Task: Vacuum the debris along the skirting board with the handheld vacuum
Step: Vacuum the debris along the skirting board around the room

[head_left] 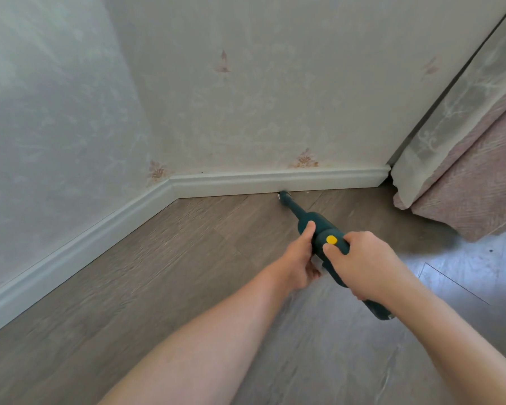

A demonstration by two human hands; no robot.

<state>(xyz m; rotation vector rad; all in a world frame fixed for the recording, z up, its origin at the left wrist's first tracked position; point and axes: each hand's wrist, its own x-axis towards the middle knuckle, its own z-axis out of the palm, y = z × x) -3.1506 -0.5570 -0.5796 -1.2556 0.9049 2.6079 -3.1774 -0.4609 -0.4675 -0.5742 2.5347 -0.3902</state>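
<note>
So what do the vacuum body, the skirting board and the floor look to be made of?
Handheld vacuum: likely matte dark-green plastic, given its smooth moulded shape, with a yellow button. Skirting board: white, painted-looking moulded profile; whether wood or PVC cannot be told. Floor: grey-brown wood-grain planks with visible seams, probably laminate or vinyl, with a slight sheen.

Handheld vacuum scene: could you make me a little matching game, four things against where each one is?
Things:
1. vacuum nozzle
2. yellow button
3. curtain
4. left hand

Places:
A. hanging at the right, reaching the floor
B. gripping the vacuum's body from the left side
C. at the foot of the skirting board
D. on top of the vacuum, between the two thumbs

Pairs: 1-C, 2-D, 3-A, 4-B
</note>
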